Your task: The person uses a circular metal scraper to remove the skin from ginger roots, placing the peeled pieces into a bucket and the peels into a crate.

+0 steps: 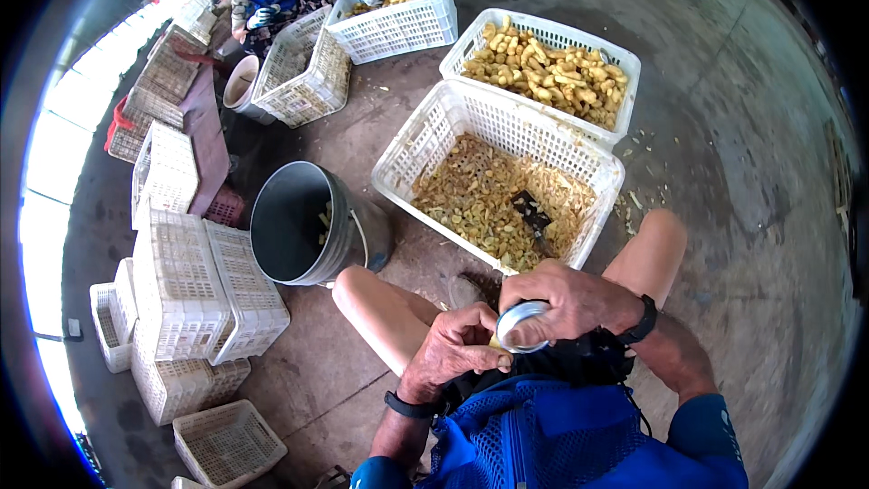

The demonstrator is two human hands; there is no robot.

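Two sets of fingers work close together above my lap: the left fingers (472, 317) are narrowed on a small pale yellow piece (495, 342), mostly hidden, while the right fingers (532, 289) are wrapped around a round metal-rimmed thing (509, 318), the thumb lying across its opening. I can't tell how sharp that rim is, but if it has an edge, a slip would run it straight into my left thumb or fingertip, because so little of the piece stands between them. A damp surface would make that likelier, and so would a grip loosened by tiredness. The piece could also shoot out of the pinch, and since I hold it short of the near rim of the white crate of shavings (418, 152), it would probably land on my lap or the floor (362, 403). Inside that crate a dark object (529, 210) lies on the shavings, and more scraps falling there could bury it. Just beyond, the crate of knobbly yellow roots (543, 27) is heaped enough that a knock might roll one off.
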